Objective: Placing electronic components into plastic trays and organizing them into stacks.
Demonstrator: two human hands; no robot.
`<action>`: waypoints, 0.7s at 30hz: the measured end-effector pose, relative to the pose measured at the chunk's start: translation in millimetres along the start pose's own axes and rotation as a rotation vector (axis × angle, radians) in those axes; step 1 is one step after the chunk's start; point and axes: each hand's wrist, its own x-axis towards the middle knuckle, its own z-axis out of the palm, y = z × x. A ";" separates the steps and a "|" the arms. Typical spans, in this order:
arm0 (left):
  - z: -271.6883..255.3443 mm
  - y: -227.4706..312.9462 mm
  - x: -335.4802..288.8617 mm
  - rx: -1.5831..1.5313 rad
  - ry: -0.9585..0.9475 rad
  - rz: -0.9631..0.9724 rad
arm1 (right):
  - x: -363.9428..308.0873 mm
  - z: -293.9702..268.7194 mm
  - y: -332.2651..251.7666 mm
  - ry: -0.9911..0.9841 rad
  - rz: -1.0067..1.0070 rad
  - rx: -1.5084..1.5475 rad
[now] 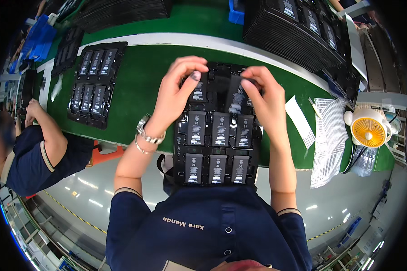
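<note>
A black plastic tray (179,167) lies in front of me at the table's near edge, with flat black batteries in rows of pockets. My right hand (269,92) pinches one battery (236,94) between thumb and fingers, tilted and slightly blurred, over the tray's far right part. My left hand (172,88) is over the far left corner, thumb and fingers curved and a little apart. Just below its fingertips a battery (198,92) sits in a pocket; whether I touch it is unclear. Between the two, the far middle pocket looks dark, with no battery visible.
Another loaded battery tray (94,81) lies to the left on the green table (142,86). Tall black tray stacks (289,34) stand at the back. On the right are a white sheet (300,121), bubble wrap (328,140) and a small orange fan (368,130). A co-worker's arm (52,131) is at the left.
</note>
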 end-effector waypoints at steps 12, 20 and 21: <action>14.4 50.7 -37.5 -1.085 -0.106 -0.396 | -50.8 -22.4 -17.1 0.024 0.187 0.150; 23.4 54.6 -44.1 -0.570 -0.052 -0.129 | -56.5 -18.1 -32.2 0.002 0.135 0.231; 24.0 53.5 -44.3 -0.470 -0.073 -0.087 | -55.9 -16.9 -31.8 -0.004 0.107 0.230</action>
